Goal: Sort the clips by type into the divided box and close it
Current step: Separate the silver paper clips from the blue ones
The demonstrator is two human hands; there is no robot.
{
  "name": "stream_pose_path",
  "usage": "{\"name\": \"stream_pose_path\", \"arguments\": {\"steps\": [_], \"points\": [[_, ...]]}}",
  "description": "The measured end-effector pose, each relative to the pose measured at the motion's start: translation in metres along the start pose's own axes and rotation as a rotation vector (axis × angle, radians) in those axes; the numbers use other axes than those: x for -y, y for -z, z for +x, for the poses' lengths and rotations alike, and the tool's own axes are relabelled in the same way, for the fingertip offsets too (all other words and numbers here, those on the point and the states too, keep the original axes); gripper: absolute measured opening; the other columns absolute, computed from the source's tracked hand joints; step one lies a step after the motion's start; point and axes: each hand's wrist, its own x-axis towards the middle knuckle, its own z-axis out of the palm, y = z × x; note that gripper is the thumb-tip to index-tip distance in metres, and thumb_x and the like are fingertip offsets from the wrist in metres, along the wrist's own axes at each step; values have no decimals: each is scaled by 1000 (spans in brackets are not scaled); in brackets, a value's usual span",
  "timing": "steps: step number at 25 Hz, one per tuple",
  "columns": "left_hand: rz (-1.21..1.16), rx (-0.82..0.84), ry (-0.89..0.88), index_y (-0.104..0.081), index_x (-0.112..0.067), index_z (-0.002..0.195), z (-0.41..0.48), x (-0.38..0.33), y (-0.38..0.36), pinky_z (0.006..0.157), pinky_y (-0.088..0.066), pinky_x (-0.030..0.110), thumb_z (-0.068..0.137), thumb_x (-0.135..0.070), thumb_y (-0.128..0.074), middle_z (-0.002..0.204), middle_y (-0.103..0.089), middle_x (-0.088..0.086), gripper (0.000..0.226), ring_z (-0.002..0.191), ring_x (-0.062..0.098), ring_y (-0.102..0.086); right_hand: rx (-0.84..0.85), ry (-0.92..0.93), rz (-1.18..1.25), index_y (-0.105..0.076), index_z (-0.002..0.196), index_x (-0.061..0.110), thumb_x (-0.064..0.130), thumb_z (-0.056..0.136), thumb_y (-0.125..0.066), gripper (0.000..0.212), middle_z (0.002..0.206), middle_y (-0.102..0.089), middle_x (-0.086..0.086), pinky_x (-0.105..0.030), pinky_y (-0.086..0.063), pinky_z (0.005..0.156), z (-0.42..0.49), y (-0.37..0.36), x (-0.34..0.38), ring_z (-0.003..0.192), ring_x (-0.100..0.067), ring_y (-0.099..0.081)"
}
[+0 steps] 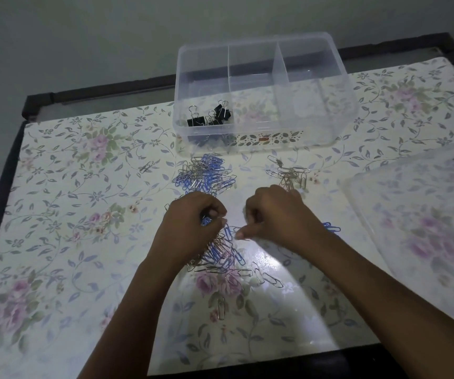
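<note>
On the flowered worktop (83, 187), the mixed pile of paper clips (220, 253) lies directly under both hands. The left hand (193, 222) curls its grip round blue clips (205, 221). The right hand (272, 217) pinches at the pile, its hold unclear. The divided box (302, 138) stands straight ahead, beyond both.

Home, prob.: floral table cover (70, 214), plain wall (83, 36).

binder clips (210, 116) black | paper clips (206, 173) blue, silver | tablecloth (83, 187) floral
</note>
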Motion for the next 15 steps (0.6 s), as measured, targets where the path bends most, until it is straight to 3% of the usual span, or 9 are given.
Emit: {"name": "stream_pose_path", "arguments": {"steps": [3,5,9,11,13,15], "points": [[14,32,-58,-66,-19,80,-1,-2,-2,67,-34,8,68,-26,-75,72,-53,-19,17,73,1,-52,-46,-108,46,-49,58,24,48,67,-74,36,66,-51,9,-36,-32,86,-1,12,-15,81,-16,-52],[63,68,-85,-67,-20,84,0,0,-4,69,-35,15,68,-27,-74,74,-51,-20,19,78,9,-53,-131,-174,76,-47,57,26,45,68,-75,35,69,-52,9,-34,-28,82,-4,18,-24,81,-14,-50],[44,15,-51,-66,-21,81,1,-3,-4,69,-32,5,74,-20,-70,73,-52,-19,9,76,3,-50,-398,-275,-18,-62,73,21,30,77,-72,14,79,-60,5,-32,-26,74,-6,21,-41,84,-19,-56],[25,-4,-56,-66,-20,81,0,-5,-4,70,-31,2,72,-26,-62,72,-51,-19,12,75,-2,-49,-421,-251,52,-63,72,19,30,76,-73,16,76,-60,4,-32,-33,75,-5,21,-42,81,-19,-58],[35,-1,-54,-66,-19,83,0,-6,-4,73,-29,3,71,-29,-58,74,-52,-17,18,74,0,-45,-235,-157,239,-59,64,22,34,67,-80,24,71,-61,7,-28,-40,72,-8,23,-35,72,-12,-59],[58,-24,-63,-66,-19,85,0,-6,-5,75,-28,6,71,-29,-58,79,-54,-13,19,76,6,-42,143,-24,251,-56,56,24,38,56,-85,32,62,-61,10,-21,-40,61,-14,24,-20,60,-3,-56]]}}
